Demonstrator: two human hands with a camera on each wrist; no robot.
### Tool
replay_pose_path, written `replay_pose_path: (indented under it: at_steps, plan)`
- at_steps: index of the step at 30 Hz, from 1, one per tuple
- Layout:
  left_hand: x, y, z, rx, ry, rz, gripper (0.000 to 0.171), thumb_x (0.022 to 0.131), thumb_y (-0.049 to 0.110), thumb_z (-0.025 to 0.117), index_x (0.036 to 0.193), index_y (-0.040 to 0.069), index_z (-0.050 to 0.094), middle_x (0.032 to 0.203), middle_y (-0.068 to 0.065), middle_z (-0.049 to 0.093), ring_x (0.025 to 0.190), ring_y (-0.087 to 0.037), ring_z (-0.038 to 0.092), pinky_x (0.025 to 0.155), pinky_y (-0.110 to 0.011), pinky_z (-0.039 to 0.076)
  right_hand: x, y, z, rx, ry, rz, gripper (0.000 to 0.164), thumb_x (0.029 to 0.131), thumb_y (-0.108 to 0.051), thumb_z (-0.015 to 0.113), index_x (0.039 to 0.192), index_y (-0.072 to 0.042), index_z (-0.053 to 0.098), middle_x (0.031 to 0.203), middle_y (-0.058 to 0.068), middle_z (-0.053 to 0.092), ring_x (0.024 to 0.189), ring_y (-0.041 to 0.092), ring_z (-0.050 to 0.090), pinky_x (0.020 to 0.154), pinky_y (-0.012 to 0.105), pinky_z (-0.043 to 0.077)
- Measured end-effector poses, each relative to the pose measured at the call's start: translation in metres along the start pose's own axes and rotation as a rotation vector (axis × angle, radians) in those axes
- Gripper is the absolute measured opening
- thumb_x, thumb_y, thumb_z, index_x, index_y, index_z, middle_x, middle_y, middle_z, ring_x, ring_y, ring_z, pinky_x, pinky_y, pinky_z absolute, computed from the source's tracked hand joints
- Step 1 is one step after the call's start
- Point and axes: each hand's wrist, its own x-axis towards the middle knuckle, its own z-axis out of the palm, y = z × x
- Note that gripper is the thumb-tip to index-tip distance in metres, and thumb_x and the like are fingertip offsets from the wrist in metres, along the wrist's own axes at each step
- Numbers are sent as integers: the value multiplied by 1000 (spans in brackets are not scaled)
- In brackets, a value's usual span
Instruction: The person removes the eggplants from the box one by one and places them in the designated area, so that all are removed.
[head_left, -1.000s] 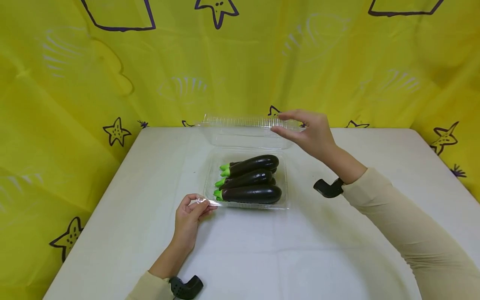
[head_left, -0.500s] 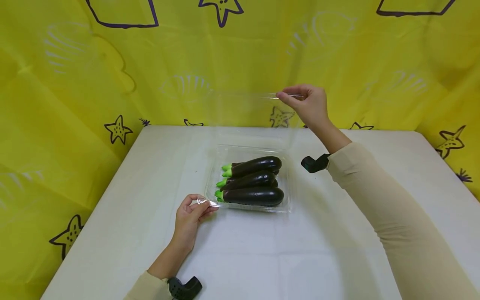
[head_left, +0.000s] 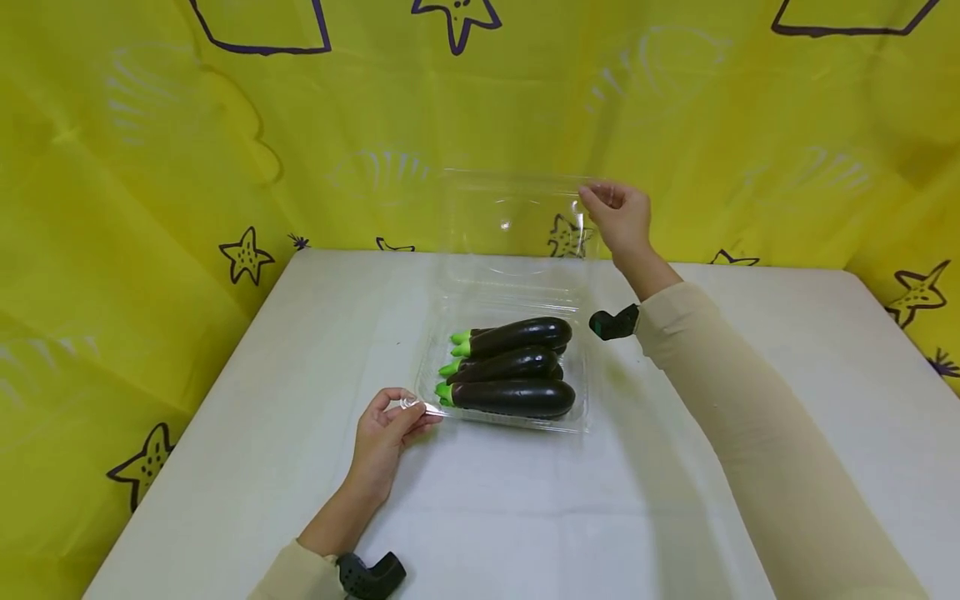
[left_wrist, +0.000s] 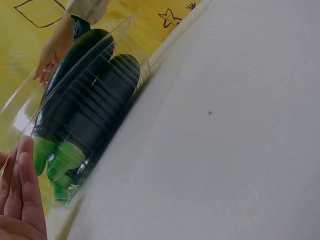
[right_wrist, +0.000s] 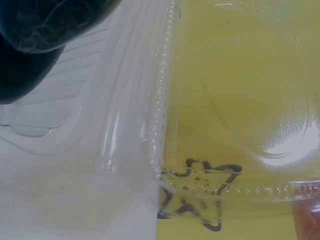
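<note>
A clear plastic clamshell box stands on the white table with several dark eggplants stacked inside, their green stem ends to the left. My left hand pinches the front left corner of its rim between thumb and fingers. At the back, the hinged clear lid stands raised, nearly upright. My right hand pinches the lid's upper right corner. In the left wrist view, eggplants show through the ribbed side wall near my left fingers. The right wrist view shows the lid and the hinge line.
The white table reaches back to a yellow curtain printed with starfish and fish. Black wrist cameras are strapped over both beige sleeves.
My right hand has taken hold of the lid's corner and lifted the lid from leaning back to nearly upright. My left hand keeps its grip on the box's front corner.
</note>
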Motion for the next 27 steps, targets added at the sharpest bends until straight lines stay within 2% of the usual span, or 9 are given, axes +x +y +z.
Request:
replay_pose_path:
  at_steps: [6, 10, 15, 19, 25, 27]
  plan:
    - [1, 1, 0, 3, -38, -1, 13, 87, -2, 54, 92, 2, 44, 75, -8, 68, 70, -17, 66, 68, -27, 52, 1, 8, -9, -55, -4, 57, 38, 88, -17, 60, 116, 8, 58, 85, -4, 57, 79, 9, 55, 81, 24, 45]
    - [0, 2, 0, -15, -63, 4, 11, 87, -3, 53, 90, 3, 44, 75, -9, 68, 69, -18, 66, 68, -28, 52, -1, 14, -15, -12, -41, 120, 37, 87, -6, 59, 120, 11, 53, 88, -1, 58, 84, 11, 58, 88, 29, 44]
    - [-1, 1, -2, -20, -101, 14, 9, 87, -4, 50, 88, 3, 44, 76, -10, 68, 69, -19, 67, 68, -29, 52, -4, 21, -17, 43, -105, 172, 43, 84, 7, 58, 124, 13, 47, 89, 4, 63, 89, 13, 60, 84, 27, 45]
    - [-1, 0, -3, -26, -133, 24, 9, 88, -3, 48, 87, 4, 44, 77, -9, 69, 69, -17, 67, 68, -29, 52, -6, 25, -16, 36, -122, 197, 44, 82, 8, 59, 125, 14, 46, 89, 6, 63, 92, 17, 61, 79, 25, 48]
    - [-1, 0, -4, -30, -150, 49, 10, 86, -5, 42, 83, 5, 43, 72, -5, 68, 63, -15, 65, 64, -27, 52, -7, 33, -15, 54, -110, 218, 45, 80, 9, 61, 122, 17, 46, 74, 0, 62, 70, 11, 63, 67, 23, 51]
    - [-1, 0, -4, -25, -143, 60, 12, 85, -5, 40, 81, 6, 43, 69, -5, 67, 61, -14, 64, 62, -27, 52, -8, 35, -15, 52, -113, 226, 44, 81, 9, 60, 122, 17, 46, 73, 1, 61, 67, 11, 63, 68, 24, 51]
